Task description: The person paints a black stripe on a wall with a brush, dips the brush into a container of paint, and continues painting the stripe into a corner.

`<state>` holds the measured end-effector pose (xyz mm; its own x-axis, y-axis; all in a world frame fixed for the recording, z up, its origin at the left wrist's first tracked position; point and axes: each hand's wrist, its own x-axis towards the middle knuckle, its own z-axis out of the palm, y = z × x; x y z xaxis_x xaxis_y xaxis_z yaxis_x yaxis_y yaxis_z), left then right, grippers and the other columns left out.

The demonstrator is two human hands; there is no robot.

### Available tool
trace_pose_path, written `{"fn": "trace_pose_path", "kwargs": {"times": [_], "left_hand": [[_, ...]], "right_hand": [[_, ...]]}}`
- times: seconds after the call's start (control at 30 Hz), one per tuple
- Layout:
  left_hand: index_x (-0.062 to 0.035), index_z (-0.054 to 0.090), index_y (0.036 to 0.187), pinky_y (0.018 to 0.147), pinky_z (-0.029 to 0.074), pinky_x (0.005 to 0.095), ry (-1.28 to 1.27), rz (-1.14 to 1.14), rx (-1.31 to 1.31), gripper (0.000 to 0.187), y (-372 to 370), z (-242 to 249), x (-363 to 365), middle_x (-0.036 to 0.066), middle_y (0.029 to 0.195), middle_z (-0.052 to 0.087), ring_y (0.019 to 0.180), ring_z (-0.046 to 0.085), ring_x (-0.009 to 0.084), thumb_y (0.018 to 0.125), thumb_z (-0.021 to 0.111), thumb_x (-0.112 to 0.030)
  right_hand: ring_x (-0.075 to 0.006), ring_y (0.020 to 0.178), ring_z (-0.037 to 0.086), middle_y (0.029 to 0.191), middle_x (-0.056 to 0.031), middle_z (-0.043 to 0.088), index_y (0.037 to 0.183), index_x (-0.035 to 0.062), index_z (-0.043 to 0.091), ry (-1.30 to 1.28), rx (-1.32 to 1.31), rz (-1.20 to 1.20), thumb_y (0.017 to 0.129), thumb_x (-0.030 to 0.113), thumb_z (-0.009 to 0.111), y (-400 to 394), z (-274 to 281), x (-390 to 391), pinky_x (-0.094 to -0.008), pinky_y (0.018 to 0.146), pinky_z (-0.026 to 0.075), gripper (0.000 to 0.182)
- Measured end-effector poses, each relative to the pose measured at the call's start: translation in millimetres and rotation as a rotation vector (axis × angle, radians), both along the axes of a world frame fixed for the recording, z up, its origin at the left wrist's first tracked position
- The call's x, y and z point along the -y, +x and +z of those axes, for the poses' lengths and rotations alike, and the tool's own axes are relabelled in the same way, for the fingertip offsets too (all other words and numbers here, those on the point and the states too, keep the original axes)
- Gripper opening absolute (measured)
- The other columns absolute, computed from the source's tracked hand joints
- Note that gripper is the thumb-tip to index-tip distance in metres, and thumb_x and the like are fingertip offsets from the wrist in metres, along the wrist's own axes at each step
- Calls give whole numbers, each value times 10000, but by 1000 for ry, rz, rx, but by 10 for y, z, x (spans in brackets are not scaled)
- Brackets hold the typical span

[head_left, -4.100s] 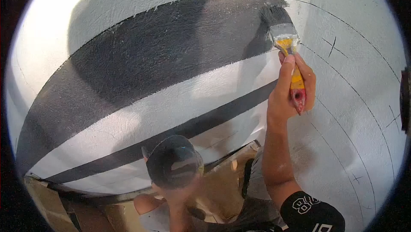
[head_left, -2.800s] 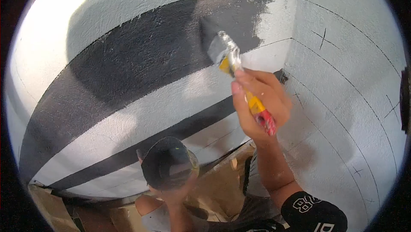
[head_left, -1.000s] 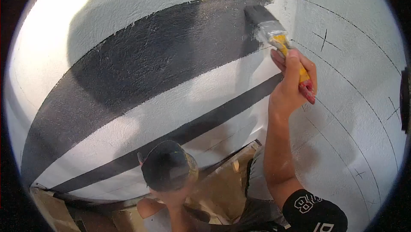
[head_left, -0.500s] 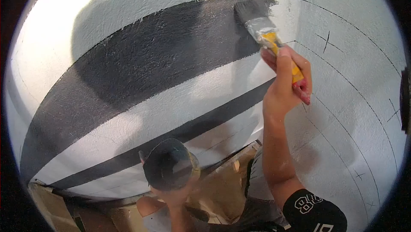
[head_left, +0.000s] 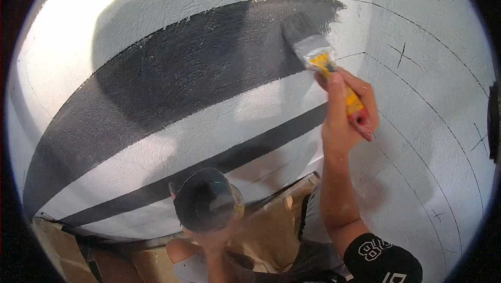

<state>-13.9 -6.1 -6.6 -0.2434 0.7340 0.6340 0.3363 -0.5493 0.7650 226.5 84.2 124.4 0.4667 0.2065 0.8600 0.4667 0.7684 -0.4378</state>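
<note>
My right hand (head_left: 348,108) grips a paintbrush (head_left: 319,56) by its yellow and red handle. Dark paint coats its bristles, which rest against the upper dark grey band (head_left: 177,69) on the white textured wall, near that band's ragged right end. Lower down, my left hand (head_left: 211,238) holds a paint cup (head_left: 203,199) from below, its fingers wrapped round the side. The cup's inside looks dark and paint marks its rim. A second, narrower dark band (head_left: 209,163) runs across the wall above the cup.
Thin pencil-like curves and cross marks (head_left: 404,54) continue over the adjoining wall (head_left: 417,105) on the right, past a corner. Brown cardboard (head_left: 269,231) covers the floor below. A dark object (head_left: 493,124) shows at the far right edge. My shadow falls on the upper left wall.
The brush and my right hand have moved down and slightly left. Dark paint reaches a little farther at the band's right end. The cup stays nearly in place.
</note>
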Motion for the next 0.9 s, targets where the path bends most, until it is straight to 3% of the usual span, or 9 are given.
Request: {"fn": "trace_pose_path", "kwargs": {"times": [0.1,0.23,0.3,0.37,0.5,0.6,0.7,0.83,0.9], "left_hand": [[27,141,1351,920,411,354,-34,-18,78,1109,45,88,19,153,1226,417,1088,467,268,529,841,-228],[26,134,1351,926,406,356,-72,-40,136,1114,40,87,24,152,1226,410,1092,463,273,527,839,-229],[29,143,1349,926,407,357,-52,-51,176,1113,20,28,16,155,1230,408,1094,463,270,522,840,-235],[40,164,1342,923,410,361,51,115,-158,1113,-52,-66,4,163,1237,407,1093,467,268,512,843,-259],[47,205,1328,918,415,362,-78,53,82,1094,-4,-27,39,177,1245,407,1089,474,274,502,847,-275],[46,229,1317,907,425,359,-28,87,-50,1076,-62,-85,21,177,1240,417,1077,485,277,499,848,-277],[47,242,1311,908,426,354,-52,110,-185,1065,-60,-69,26,174,1233,426,1071,492,270,499,849,-280],[48,237,1315,909,427,352,-11,91,-42,1072,-38,-110,3,173,1228,432,1068,495,268,501,847,-289],[48,236,1316,907,428,351,-26,107,-58,1073,-44,-85,9,174,1227,432,1069,495,267,501,847,-289]], "right_hand": [[-235,810,619,926,-198,576,890,-94,539,267,-110,45,839,-8,543,-17,82,-12,-357,729,566,101],[-245,785,627,914,-199,577,883,-95,539,103,10,-26,836,-10,543,-16,13,-87,-362,721,569,98],[-258,777,631,903,-200,577,895,-95,539,68,-131,206,844,4,534,-36,19,-43,-363,701,571,112],[-263,764,633,893,-199,578,893,-94,539,110,-162,186,846,12,532,12,43,-15,-366,689,573,116],[-275,714,640,890,-205,578,884,-88,537,157,-179,186,854,32,521,41,109,-68,-376,665,575,124],[-222,807,619,923,-184,581,907,-79,553,45,-216,336,834,13,560,117,6,-85,-343,711,570,118],[-212,780,624,898,-172,588,906,-81,555,60,-194,371,831,12,562,109,1,22,-333,712,570,120],[-209,754,630,862,-164,596,896,-82,559,195,-256,324,826,13,570,-27,24,-19,-326,700,569,119],[-215,756,632,832,-157,600,899,-86,560,88,-98,236,817,10,580,-65,-55,-78,-332,689,567,128]]}}
